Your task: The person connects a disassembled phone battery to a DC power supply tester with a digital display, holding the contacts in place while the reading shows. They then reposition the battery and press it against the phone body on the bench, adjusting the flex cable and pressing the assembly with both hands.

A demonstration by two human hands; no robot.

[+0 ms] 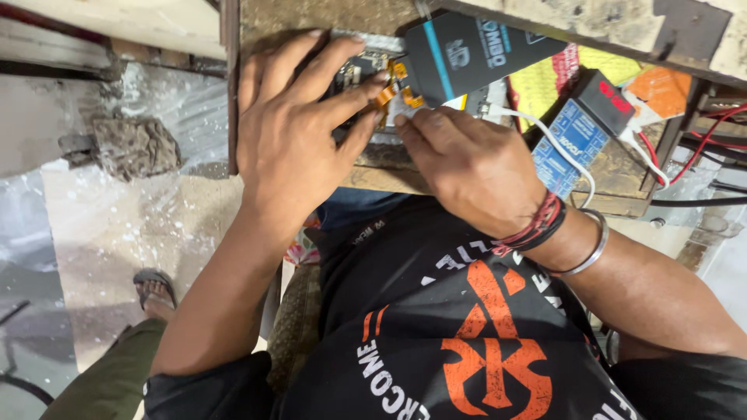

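Observation:
My left hand point(299, 132) lies flat, fingers spread, pressing down on an opened phone point(359, 70) at the edge of a wooden bench point(389, 180). The phone's circuit board shows between my fingers. My right hand point(467, 167) pinches a small part beside the orange flex cable point(391, 89) that runs from the phone to a dark display panel point(467, 54). The display panel lies tilted just beyond my fingertips. Red and black bands and a metal bangle sit on my right wrist.
A small blue and black box point(580, 132) with a white cable point(556, 148) stands to the right on the bench. Red wires point(700, 144) and yellow and orange packets point(661, 89) lie further right. A grey rag point(132, 144) lies on the floor at left, near a sandalled foot point(156, 292).

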